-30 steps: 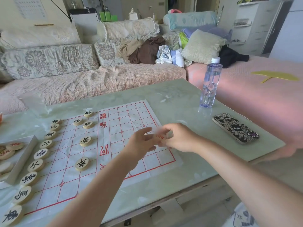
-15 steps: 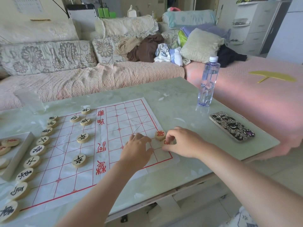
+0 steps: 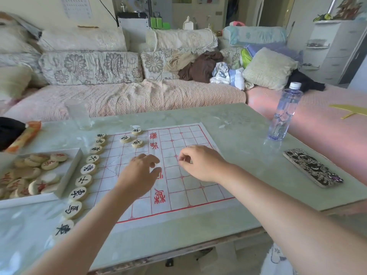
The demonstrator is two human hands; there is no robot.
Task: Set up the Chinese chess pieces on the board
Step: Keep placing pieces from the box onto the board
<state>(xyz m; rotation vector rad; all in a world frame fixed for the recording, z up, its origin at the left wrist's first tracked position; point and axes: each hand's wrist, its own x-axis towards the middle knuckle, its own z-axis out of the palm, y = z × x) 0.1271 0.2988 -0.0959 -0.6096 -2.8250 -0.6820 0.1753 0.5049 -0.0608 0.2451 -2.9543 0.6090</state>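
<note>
While both hands hovered over the middle of the paper board (image 3: 178,191), the head view showed the left hand (image 3: 139,173) loosely curled, palm down, gripping nothing visible. The right hand (image 3: 200,163) had thumb and forefinger pinched; whether they held a piece could not be told. Black-marked pieces (image 3: 83,180) lined the board's left edge, three more (image 3: 137,143) stood farther in. Red-marked pieces (image 3: 29,173) lay in a white box (image 3: 69,167) just beside the board.

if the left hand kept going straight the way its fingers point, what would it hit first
The left hand points away across the board. Its line looks free until the two black-lettered pieces near the far edge, probably the nearer one, though depth is unclear.
</note>
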